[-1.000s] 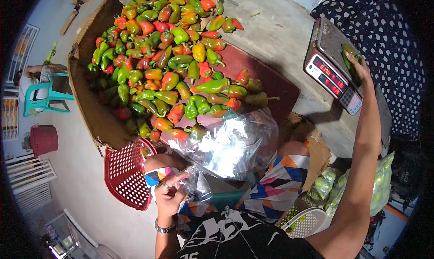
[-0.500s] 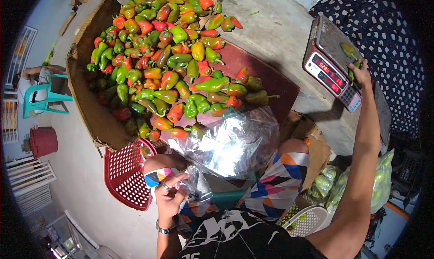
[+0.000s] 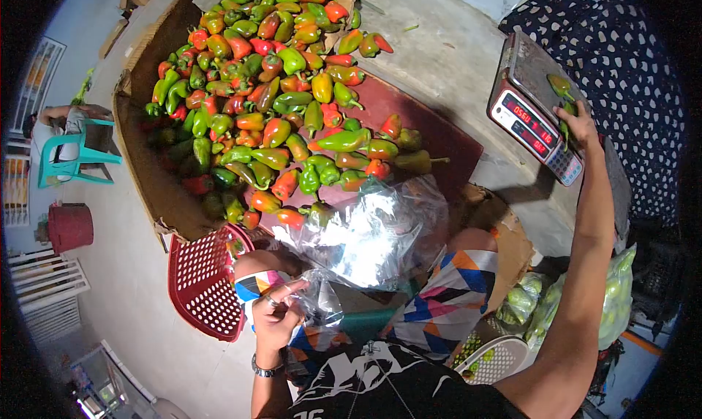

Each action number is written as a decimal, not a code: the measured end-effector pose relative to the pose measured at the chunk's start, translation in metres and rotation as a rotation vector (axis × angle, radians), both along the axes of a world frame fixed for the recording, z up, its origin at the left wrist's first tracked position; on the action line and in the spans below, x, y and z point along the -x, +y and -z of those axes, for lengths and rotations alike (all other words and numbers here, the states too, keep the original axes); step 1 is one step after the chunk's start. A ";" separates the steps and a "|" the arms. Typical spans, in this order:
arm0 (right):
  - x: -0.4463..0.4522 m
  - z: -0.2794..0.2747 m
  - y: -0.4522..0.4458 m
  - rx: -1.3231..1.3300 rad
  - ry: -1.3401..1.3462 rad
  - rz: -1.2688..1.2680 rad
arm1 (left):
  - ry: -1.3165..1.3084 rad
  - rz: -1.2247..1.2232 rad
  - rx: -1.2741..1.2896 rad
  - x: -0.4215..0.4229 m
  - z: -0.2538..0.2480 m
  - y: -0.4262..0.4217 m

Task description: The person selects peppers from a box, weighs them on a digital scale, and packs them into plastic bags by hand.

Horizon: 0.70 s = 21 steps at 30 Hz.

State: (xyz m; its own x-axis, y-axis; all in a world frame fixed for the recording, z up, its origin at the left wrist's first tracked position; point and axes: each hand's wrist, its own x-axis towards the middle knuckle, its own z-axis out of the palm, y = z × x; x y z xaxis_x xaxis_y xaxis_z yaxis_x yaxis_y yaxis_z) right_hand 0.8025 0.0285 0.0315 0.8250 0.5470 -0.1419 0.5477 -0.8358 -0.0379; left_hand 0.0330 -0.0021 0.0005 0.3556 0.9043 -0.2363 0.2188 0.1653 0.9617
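Observation:
My left hand, with a ring and a wristwatch, pinches the gathered edge of a clear plastic bag spread over my lap. Far to the right, my right hand reaches to a digital scale with lit red digits. Its fingers close around a green pepper at the scale's near edge. Another green-orange pepper lies on the metal plate just beyond those fingers. A large heap of red, green and orange peppers spreads over cardboard and a dark red board.
A red perforated basket stands by my left knee. Bags of green produce and a pale basket sit at my right. Dark patterned cloth hangs behind the scale. A person sits on a teal chair far left.
The scale's red digits read differently now. My right hand has shifted slightly on the scale, and the pepper beyond it has moved a little. My left hand stays on the bag.

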 end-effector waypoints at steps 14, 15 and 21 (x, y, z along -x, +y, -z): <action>0.019 -0.027 -0.034 -0.595 0.689 0.120 | 0.033 -0.042 0.038 0.004 -0.003 -0.001; 0.050 -0.033 -0.043 -0.812 0.860 0.168 | 0.031 -0.048 0.034 0.005 -0.004 -0.001; 0.178 -0.006 -0.108 -1.409 1.933 -0.213 | -0.367 -0.223 -0.088 0.031 -0.027 0.018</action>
